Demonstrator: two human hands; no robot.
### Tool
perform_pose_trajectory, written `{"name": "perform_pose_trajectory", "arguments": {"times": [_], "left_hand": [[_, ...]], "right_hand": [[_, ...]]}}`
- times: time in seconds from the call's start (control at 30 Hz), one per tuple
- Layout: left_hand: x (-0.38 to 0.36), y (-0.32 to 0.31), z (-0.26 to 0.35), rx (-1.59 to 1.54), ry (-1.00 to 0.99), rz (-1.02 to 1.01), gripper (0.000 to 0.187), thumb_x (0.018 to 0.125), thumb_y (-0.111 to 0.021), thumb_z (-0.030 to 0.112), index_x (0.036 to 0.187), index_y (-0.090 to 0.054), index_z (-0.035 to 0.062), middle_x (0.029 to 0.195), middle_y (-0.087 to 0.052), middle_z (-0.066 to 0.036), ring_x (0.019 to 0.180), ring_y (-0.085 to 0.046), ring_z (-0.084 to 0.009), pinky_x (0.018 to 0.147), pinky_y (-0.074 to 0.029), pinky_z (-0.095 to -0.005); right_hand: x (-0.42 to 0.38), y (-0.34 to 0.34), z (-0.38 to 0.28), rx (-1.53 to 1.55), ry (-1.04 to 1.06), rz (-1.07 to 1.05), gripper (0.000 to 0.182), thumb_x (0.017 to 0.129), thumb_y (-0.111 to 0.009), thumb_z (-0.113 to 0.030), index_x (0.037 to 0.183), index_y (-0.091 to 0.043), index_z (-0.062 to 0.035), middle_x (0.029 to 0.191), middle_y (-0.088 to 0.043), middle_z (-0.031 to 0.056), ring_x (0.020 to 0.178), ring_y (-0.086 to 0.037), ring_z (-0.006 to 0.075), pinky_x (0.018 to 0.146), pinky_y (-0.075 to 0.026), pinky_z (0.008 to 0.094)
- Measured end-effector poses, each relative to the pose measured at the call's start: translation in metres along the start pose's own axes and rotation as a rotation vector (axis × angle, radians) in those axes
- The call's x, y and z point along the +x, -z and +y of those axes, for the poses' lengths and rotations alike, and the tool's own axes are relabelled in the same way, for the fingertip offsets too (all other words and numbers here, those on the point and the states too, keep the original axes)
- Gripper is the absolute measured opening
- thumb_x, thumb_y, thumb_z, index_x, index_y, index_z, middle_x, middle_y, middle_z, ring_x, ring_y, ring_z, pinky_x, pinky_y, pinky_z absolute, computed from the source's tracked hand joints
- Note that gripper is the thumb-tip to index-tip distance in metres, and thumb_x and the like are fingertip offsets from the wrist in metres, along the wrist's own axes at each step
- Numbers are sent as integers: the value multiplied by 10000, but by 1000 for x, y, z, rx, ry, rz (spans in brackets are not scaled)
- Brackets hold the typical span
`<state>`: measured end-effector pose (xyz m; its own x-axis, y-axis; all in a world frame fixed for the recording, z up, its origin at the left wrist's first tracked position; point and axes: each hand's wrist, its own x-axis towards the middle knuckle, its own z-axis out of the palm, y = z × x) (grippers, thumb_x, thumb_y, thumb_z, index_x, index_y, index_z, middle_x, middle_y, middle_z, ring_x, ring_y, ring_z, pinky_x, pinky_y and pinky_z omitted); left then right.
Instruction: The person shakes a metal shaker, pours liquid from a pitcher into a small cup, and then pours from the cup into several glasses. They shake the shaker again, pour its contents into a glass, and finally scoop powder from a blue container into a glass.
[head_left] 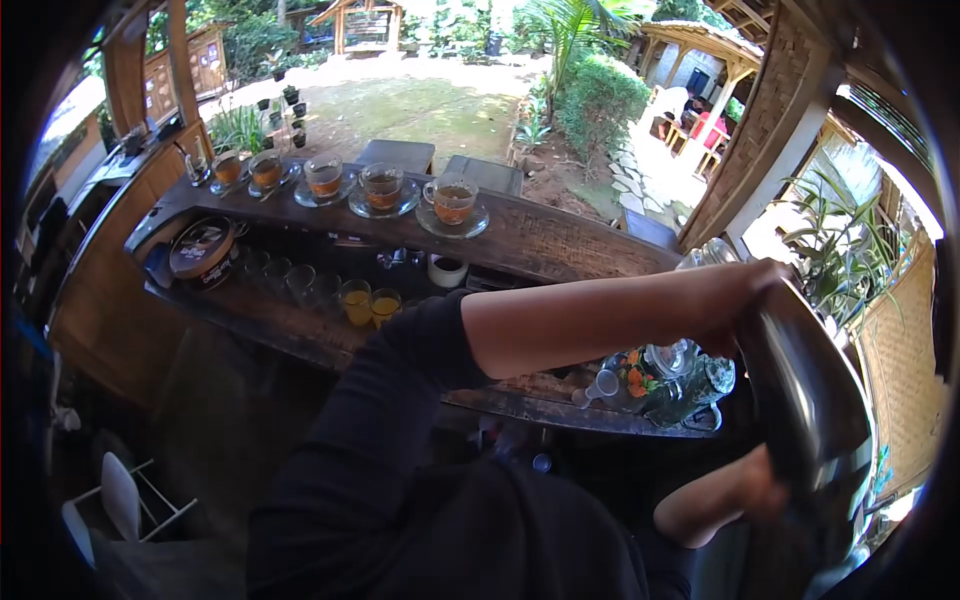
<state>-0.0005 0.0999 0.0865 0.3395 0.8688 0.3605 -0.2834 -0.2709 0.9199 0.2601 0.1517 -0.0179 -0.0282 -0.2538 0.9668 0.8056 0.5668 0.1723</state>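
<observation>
**Wooden counter point(590, 245) by a sunlit garden point(430, 110), a dark vessel point(805, 375) at its right end**

Five glass cups point(323, 180) of brown drink line the upper ledge toward the left, on saucers, and two glasses point(357, 304) of something yellow sit on the shelf below. A round tub point(203, 247) rests at the far left.

At the right, beyond the orange flowers point(637, 378), is the dark vessel, glossy and long, its exact kind hard to tell. Its long axis runs roughly top to bottom in view, the lower end slanting a little to the right and fading into shadow.

The left arm point(610, 315) stretches right across the body, so that the left hand point(745, 305) meets the vessel at its upper end and appears closed on it, though its fingers are partly hidden. The right hand point(760, 485) is nearer the lower end, at the vessel's left side; it is blurred, and whether it grips or merely touches, I cannot tell.
</observation>
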Motion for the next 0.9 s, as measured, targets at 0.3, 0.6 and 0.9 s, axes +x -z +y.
{"name": "perform_pose_trajectory", "arguments": {"times": [0.3,0.6,0.9], "left_hand": [[14,15,-15,-137,161,180,549,885,-261,577,691,-493,120,531,-461,-47,374,-371,-133,330,-274,-274],[-56,-20,37,57,-348,-243,480,917,-389,397,1270,-420,73,864,-521,-92,596,-535,-176,499,-480,-297],[-86,17,20,-397,468,291,480,857,-369,544,784,-495,87,577,-482,-47,429,-420,-135,368,-300,-279]], "right_hand": [[58,-44,-95,389,-141,138,645,917,-494,-247,1378,-180,78,1367,-314,235,1294,-317,280,1074,-252,370],[66,-44,-122,414,-167,30,659,910,-498,-222,1384,-153,79,1378,-286,243,1310,-288,283,1077,-248,382],[24,-9,-76,984,-242,174,659,841,-585,-180,1357,-206,-23,1322,-346,192,1193,-389,300,1030,-315,447]]}}
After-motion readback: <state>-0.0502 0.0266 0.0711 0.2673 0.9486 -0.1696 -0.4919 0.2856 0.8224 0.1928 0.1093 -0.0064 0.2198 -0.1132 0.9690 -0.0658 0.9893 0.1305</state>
